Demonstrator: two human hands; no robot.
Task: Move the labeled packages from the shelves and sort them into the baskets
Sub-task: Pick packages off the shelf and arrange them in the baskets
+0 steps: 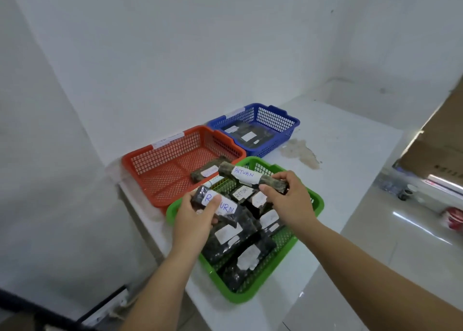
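The right hand (288,200) grips one end of a rolled package (248,178) labelled RETURN, above the green basket's (318,203) far rim. The left hand (198,215) clasps a second RETURN package (220,206) over that basket's left corner. The basket sits at the white ledge's (345,155) near edge, the orange basket (175,165) and blue basket (265,127) behind; bare ledge lies to the right.

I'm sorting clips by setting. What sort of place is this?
Probably a stockroom or returns-sorting corner: three baskets, orange, blue and green, sit on a white counter, and both hands hold packages labeled RETURN.
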